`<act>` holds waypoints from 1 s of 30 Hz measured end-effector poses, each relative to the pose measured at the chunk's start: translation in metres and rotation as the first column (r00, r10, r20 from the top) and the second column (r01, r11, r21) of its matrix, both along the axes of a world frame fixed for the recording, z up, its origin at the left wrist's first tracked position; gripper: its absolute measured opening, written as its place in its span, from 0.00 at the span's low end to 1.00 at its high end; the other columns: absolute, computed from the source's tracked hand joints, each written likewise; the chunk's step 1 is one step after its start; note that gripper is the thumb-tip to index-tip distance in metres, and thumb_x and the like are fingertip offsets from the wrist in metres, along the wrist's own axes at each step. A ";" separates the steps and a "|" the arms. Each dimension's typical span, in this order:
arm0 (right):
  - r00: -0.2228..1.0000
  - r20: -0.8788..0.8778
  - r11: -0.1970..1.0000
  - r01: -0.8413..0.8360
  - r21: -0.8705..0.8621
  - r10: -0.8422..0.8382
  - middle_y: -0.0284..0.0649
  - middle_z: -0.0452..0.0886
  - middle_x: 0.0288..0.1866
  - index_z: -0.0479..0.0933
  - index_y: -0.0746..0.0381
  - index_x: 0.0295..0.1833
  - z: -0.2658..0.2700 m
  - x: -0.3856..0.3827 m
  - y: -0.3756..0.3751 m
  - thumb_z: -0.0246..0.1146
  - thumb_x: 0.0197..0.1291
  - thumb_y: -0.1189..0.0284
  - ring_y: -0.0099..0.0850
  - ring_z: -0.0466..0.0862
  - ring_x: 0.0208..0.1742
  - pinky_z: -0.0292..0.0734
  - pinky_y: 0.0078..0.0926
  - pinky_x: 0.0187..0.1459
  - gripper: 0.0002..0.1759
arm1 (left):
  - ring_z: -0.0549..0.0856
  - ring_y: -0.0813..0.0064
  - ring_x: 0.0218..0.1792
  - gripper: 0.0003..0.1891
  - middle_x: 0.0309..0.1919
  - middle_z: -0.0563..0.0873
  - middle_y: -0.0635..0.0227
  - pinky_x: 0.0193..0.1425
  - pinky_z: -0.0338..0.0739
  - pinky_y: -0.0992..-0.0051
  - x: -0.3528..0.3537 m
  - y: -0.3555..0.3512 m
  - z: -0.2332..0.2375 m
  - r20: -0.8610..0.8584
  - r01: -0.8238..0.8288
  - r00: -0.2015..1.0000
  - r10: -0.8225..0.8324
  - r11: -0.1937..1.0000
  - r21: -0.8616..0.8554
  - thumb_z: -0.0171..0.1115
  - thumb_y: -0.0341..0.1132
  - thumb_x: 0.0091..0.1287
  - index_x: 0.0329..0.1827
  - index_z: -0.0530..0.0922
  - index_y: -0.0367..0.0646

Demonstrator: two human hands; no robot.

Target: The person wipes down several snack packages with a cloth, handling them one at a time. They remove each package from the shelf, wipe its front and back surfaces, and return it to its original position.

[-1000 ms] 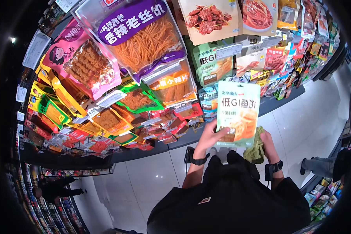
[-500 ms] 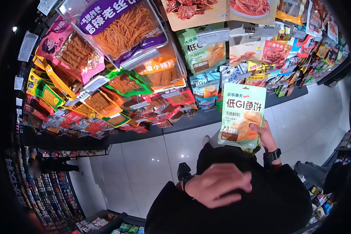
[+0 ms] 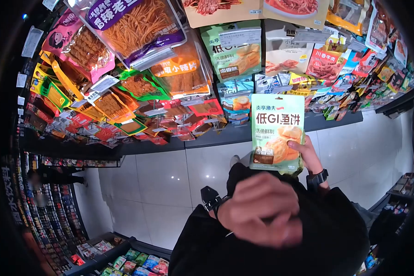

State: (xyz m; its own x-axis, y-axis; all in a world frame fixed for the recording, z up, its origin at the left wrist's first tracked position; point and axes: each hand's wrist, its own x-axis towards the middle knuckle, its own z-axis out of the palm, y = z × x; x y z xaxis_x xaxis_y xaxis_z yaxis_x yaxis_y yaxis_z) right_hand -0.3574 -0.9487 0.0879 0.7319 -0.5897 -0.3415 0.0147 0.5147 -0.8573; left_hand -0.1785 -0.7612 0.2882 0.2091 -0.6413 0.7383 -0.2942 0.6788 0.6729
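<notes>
Green fish-cake pouch [image 3: 276, 129] upright at centre right of frame, below the snack rack [image 3: 216, 137], now clamped by the right hand [image 3: 309, 155] alone. The left hand [image 3: 262, 209] has released it and risen to lower centre, blurred; apparently empty, fingers loosely curled.
</notes>
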 end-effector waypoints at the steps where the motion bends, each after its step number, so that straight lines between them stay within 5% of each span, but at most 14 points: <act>1: 0.999 0.033 1.000 0.010 0.009 -0.010 0.45 0.84 0.66 0.73 0.70 0.71 0.001 0.000 -0.002 0.69 0.68 0.76 0.32 0.85 0.63 0.80 0.33 0.66 0.28 | 0.85 0.67 0.37 0.28 0.41 0.86 0.57 0.48 0.81 0.64 0.003 -0.010 -0.034 0.007 -0.224 0.974 0.225 0.974 -0.031 0.71 0.28 0.59 0.66 0.79 0.34; 3: 0.997 0.070 0.999 0.007 0.041 -0.009 0.45 0.83 0.67 0.71 0.69 0.72 0.002 -0.002 -0.007 0.69 0.67 0.76 0.33 0.85 0.64 0.79 0.33 0.67 0.29 | 0.80 0.66 0.61 0.36 0.62 0.79 0.57 0.65 0.73 0.66 0.023 -0.029 -0.084 -0.006 -0.412 0.888 0.460 0.801 0.434 0.74 0.30 0.64 0.76 0.69 0.34; 5: 0.996 0.093 0.998 0.004 0.064 -0.010 0.45 0.83 0.67 0.71 0.69 0.72 0.001 0.000 -0.007 0.69 0.67 0.76 0.33 0.85 0.64 0.79 0.33 0.67 0.29 | 0.80 0.63 0.67 0.39 0.64 0.81 0.56 0.70 0.75 0.65 0.038 -0.048 -0.163 -0.365 -0.036 0.872 0.326 0.787 0.616 0.76 0.34 0.66 0.78 0.66 0.36; 7: 0.994 0.111 0.996 -0.011 0.088 0.001 0.45 0.83 0.66 0.71 0.69 0.72 -0.003 0.003 -0.008 0.69 0.67 0.76 0.32 0.85 0.64 0.79 0.33 0.66 0.30 | 0.80 0.65 0.68 0.36 0.69 0.80 0.58 0.72 0.75 0.64 0.041 -0.046 -0.209 -0.873 0.584 0.482 0.076 0.715 0.385 0.74 0.32 0.69 0.78 0.66 0.35; 10: 0.990 -0.007 0.985 -0.142 0.096 0.144 0.43 0.83 0.66 0.70 0.69 0.73 -0.007 0.010 -0.011 0.69 0.67 0.76 0.30 0.84 0.64 0.78 0.31 0.66 0.31 | 0.83 0.59 0.66 0.32 0.68 0.81 0.54 0.72 0.78 0.60 0.028 -0.045 -0.257 -0.946 0.702 0.296 0.132 0.642 0.310 0.66 0.27 0.68 0.76 0.69 0.34; 11: 0.997 -0.038 0.998 -0.063 -0.014 0.062 0.42 0.82 0.67 0.69 0.68 0.74 -0.007 0.015 -0.011 0.69 0.69 0.73 0.30 0.82 0.64 0.77 0.31 0.66 0.31 | 0.83 0.59 0.66 0.32 0.68 0.81 0.54 0.72 0.78 0.60 0.030 -0.048 -0.261 -0.946 0.700 0.297 0.133 0.643 0.310 0.66 0.27 0.68 0.76 0.69 0.34; 13: 0.975 -0.102 0.972 0.184 -0.143 -0.199 0.42 0.78 0.69 0.69 0.65 0.75 -0.033 0.009 -0.020 0.60 0.70 0.73 0.35 0.78 0.70 0.73 0.37 0.71 0.28 | 0.85 0.53 0.64 0.31 0.66 0.82 0.50 0.72 0.79 0.56 0.032 -0.051 -0.269 -0.969 0.716 -0.026 0.244 0.681 0.152 0.61 0.24 0.64 0.74 0.69 0.32; 18: 0.915 0.220 0.895 0.385 -0.223 -0.339 0.43 0.71 0.70 0.69 0.66 0.71 0.001 0.017 -0.032 0.49 0.52 0.83 0.39 0.77 0.67 0.70 0.33 0.72 0.36 | 0.84 0.51 0.65 0.30 0.67 0.81 0.48 0.74 0.77 0.53 0.034 -0.050 -0.283 -0.974 0.726 -0.113 0.196 0.685 0.054 0.57 0.30 0.68 0.74 0.69 0.32; 20: 0.971 0.018 0.541 0.148 -0.828 -0.238 0.45 0.69 0.72 0.68 0.66 0.71 0.016 0.036 -0.023 0.51 0.56 0.83 0.43 0.76 0.68 0.68 0.36 0.73 0.33 | 0.84 0.51 0.65 0.30 0.68 0.81 0.48 0.73 0.78 0.54 0.032 -0.052 -0.280 -0.977 0.726 -0.087 0.195 0.683 0.072 0.58 0.34 0.70 0.74 0.69 0.33; 23: 0.985 -0.144 0.536 -0.072 -0.841 -0.094 0.51 0.71 0.72 0.69 0.65 0.72 0.019 0.061 0.003 0.62 0.63 0.78 0.51 0.73 0.73 0.65 0.41 0.77 0.31 | 0.80 0.52 0.70 0.39 0.73 0.78 0.52 0.76 0.73 0.52 0.029 -0.053 -0.275 -0.942 0.689 -0.337 0.001 0.681 -0.246 0.48 0.64 0.79 0.79 0.68 0.40; 26: 0.956 -0.276 0.468 -0.288 -0.835 0.095 0.51 0.72 0.75 0.69 0.63 0.74 0.017 0.073 0.002 0.65 0.66 0.72 0.54 0.70 0.77 0.63 0.46 0.78 0.30 | 0.80 0.53 0.70 0.43 0.73 0.78 0.53 0.76 0.73 0.52 0.031 -0.052 -0.278 -0.807 0.584 -0.517 -0.284 0.572 -0.575 0.46 0.71 0.77 0.79 0.68 0.42; 27: 0.940 -0.303 0.421 -0.340 -0.841 0.154 0.51 0.72 0.77 0.70 0.63 0.74 0.015 0.074 0.000 0.65 0.68 0.70 0.55 0.69 0.78 0.62 0.47 0.79 0.30 | 0.79 0.54 0.71 0.45 0.74 0.76 0.53 0.77 0.73 0.53 0.028 -0.053 -0.280 -0.962 0.582 0.093 0.255 0.770 0.260 0.44 0.73 0.76 0.80 0.67 0.44; 28: 0.940 -0.303 0.421 -0.341 -0.841 0.156 0.51 0.72 0.77 0.70 0.63 0.74 0.019 0.077 0.002 0.65 0.68 0.70 0.55 0.69 0.78 0.62 0.47 0.79 0.30 | 0.79 0.54 0.71 0.45 0.74 0.76 0.53 0.77 0.73 0.53 0.023 -0.055 -0.276 -0.962 0.581 0.092 0.256 0.771 0.261 0.44 0.73 0.76 0.80 0.67 0.44; 30: 0.898 -0.392 0.151 -0.423 -0.893 0.197 0.44 0.71 0.79 0.71 0.60 0.75 0.029 0.082 0.010 0.64 0.70 0.67 0.53 0.70 0.78 0.62 0.48 0.80 0.29 | 0.77 0.53 0.73 0.44 0.76 0.74 0.51 0.78 0.71 0.51 0.013 -0.060 -0.260 -0.945 0.468 0.097 0.313 0.824 0.321 0.42 0.72 0.77 0.82 0.65 0.44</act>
State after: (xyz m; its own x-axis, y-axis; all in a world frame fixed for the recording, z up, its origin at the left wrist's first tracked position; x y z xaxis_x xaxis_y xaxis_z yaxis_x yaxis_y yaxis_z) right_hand -0.2750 -0.9390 0.1168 0.9471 -0.2755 0.1649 -0.1044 -0.7500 -0.6532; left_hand -0.1658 -0.8212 0.0284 0.3690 -0.8117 -0.4527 0.8802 0.1487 0.4507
